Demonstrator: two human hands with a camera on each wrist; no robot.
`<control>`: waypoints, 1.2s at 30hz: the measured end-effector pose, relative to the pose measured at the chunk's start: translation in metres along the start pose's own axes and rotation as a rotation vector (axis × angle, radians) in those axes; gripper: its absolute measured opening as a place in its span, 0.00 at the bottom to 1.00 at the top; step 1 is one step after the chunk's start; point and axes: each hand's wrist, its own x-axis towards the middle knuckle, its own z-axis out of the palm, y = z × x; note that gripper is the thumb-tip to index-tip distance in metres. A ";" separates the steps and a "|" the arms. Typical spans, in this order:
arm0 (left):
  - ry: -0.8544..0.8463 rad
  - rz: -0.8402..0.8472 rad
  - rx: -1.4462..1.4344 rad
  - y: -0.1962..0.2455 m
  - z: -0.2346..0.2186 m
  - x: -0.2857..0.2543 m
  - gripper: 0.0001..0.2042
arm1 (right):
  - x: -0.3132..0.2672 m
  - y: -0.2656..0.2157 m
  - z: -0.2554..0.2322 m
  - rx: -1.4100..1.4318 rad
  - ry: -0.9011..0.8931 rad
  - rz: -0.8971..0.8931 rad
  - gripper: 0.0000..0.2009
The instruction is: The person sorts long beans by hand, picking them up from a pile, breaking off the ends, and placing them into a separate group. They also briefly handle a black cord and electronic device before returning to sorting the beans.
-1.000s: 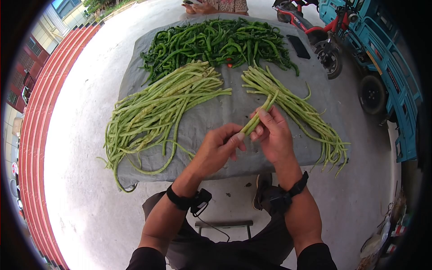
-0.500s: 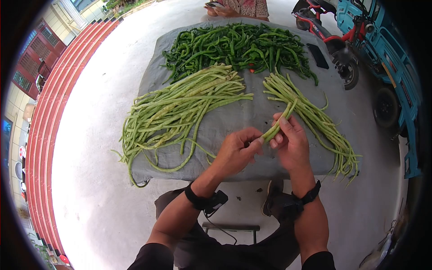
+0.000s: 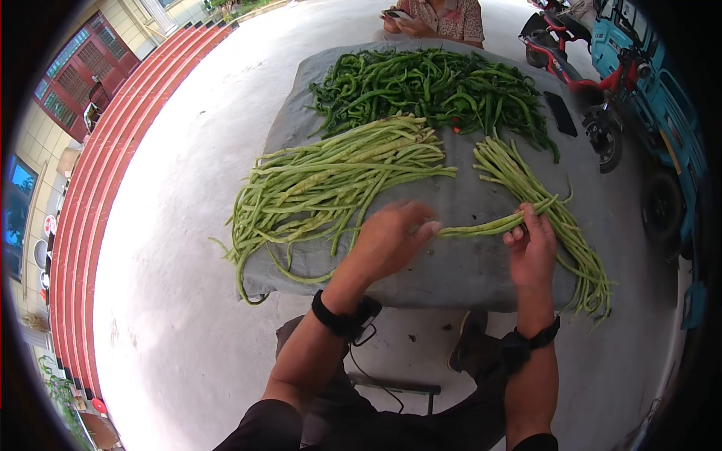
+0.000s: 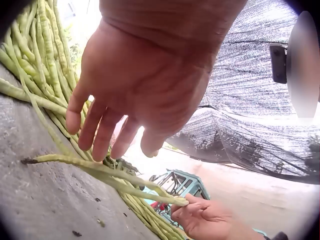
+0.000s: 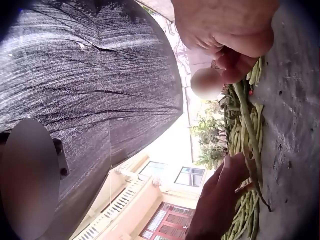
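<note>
In the head view, my right hand [image 3: 532, 248] pinches a few long green beans [image 3: 485, 227] at their right end, over the smaller bean pile [image 3: 571, 233]. The beans stretch left toward my left hand [image 3: 395, 239], which is blurred above the cloth. My left hand's fingers [image 4: 102, 131] hang extended and apart in the left wrist view, with the held beans [image 4: 125, 182] below them. Those beans [image 5: 247, 120] run from my right hand [image 5: 227, 30] down past my left hand [image 5: 220, 197] in the right wrist view. The larger bean pile [image 3: 323, 180] lies at left.
Green peppers [image 3: 429, 86] cover the far part of the grey cloth [image 3: 414, 278], with a dark phone [image 3: 560, 114] at their right. A person [image 3: 451, 21] is beyond the table. A teal vehicle [image 3: 647, 83] stands at right, red steps [image 3: 113, 150] at left.
My left hand has let go of the beans and its fingers have spread. My right hand has moved right with the beans, which now lie nearly level. The head view has shifted left.
</note>
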 end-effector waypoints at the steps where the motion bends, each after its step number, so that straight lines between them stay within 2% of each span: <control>1: 0.045 -0.025 0.081 -0.002 -0.004 0.001 0.13 | -0.001 0.000 0.001 -0.017 -0.004 0.019 0.08; 3: 0.133 -0.075 0.242 -0.004 -0.014 0.006 0.12 | -0.003 0.002 0.002 -0.053 -0.017 0.037 0.07; 6: 0.280 -0.044 0.315 -0.018 -0.020 0.011 0.12 | -0.004 0.009 0.005 -0.095 -0.040 0.029 0.07; 12: 0.314 -0.117 0.373 -0.040 -0.025 0.027 0.12 | -0.003 0.007 0.002 -0.119 -0.032 0.023 0.07; 21: 0.385 -0.073 0.618 -0.060 -0.020 0.044 0.08 | -0.006 0.010 0.003 -0.117 -0.085 0.043 0.07; 27: 0.402 -0.068 0.656 -0.047 -0.025 0.046 0.07 | -0.011 0.010 0.006 -0.145 -0.140 0.075 0.08; 30: 0.495 0.002 0.476 -0.020 -0.026 0.043 0.07 | -0.013 0.009 0.010 -0.117 -0.163 0.084 0.07; 33: 0.472 0.018 0.315 0.011 -0.019 0.037 0.09 | -0.012 0.009 0.012 -0.072 -0.195 0.080 0.07; 36: 0.399 0.125 0.197 0.028 -0.001 0.028 0.07 | -0.013 0.008 0.012 -0.019 -0.216 0.066 0.08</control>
